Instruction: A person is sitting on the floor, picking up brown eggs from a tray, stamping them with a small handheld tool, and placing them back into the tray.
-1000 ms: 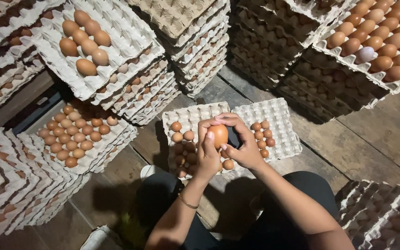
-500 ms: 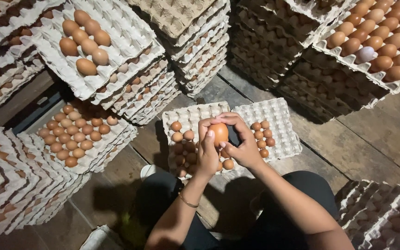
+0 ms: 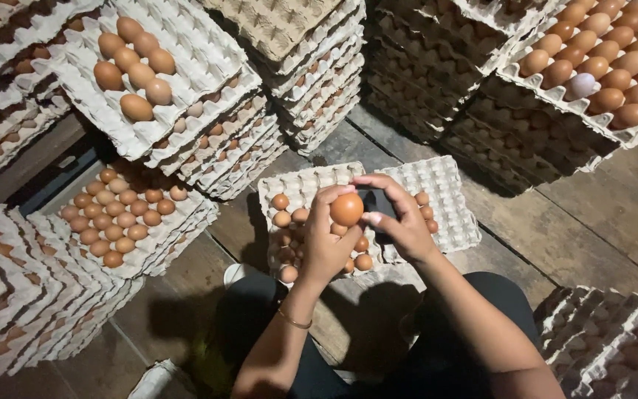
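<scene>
A brown egg (image 3: 346, 209) glows orange between my two hands, lit from behind. My left hand (image 3: 326, 240) grips it from the left with its fingertips. My right hand (image 3: 400, 218) touches it from the right while wrapped around a small dark object, probably a torch, that is mostly hidden. Below them lie two white pulp egg trays on the wooden floor: the left tray (image 3: 300, 185) holds several brown eggs, and the right tray (image 3: 444, 192) has a few eggs near its left edge.
Stacks of pulp egg trays ring the spot: a partly filled tray (image 3: 179, 66) at upper left, a fuller one (image 3: 171, 236) below it, a full tray (image 3: 592, 111) at upper right, empty stacks (image 3: 607, 340) at lower right. My dark-trousered knees are at the bottom.
</scene>
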